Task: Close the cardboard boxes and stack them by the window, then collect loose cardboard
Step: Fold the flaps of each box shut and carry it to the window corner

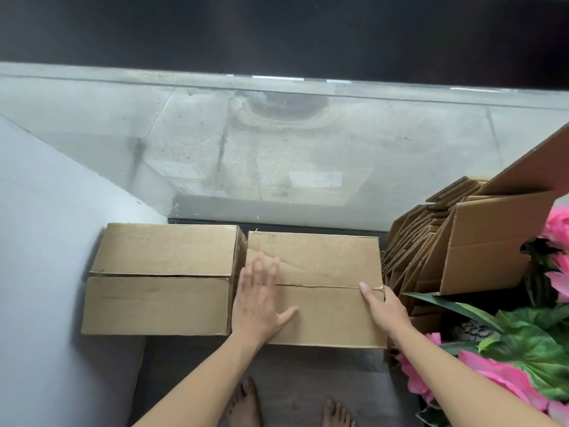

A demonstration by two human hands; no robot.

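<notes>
Two closed brown cardboard boxes stand side by side on the floor against the window. The left box (160, 278) sits in the corner by the white wall. My left hand (260, 300) lies flat with straight fingers on the top flaps of the right box (326, 266), near its left edge. My right hand (383, 306) holds that box's right edge, thumb on top and the fingers hidden down the side. A stack of loose flattened cardboard (437, 241) leans just right of the box.
The window glass (277, 149) rises directly behind the boxes, over a concrete ledge outside. A white wall (40, 241) closes the left side. Artificial pink flowers with green leaves (523, 349) crowd the lower right. My bare feet stand on grey floor (292, 380).
</notes>
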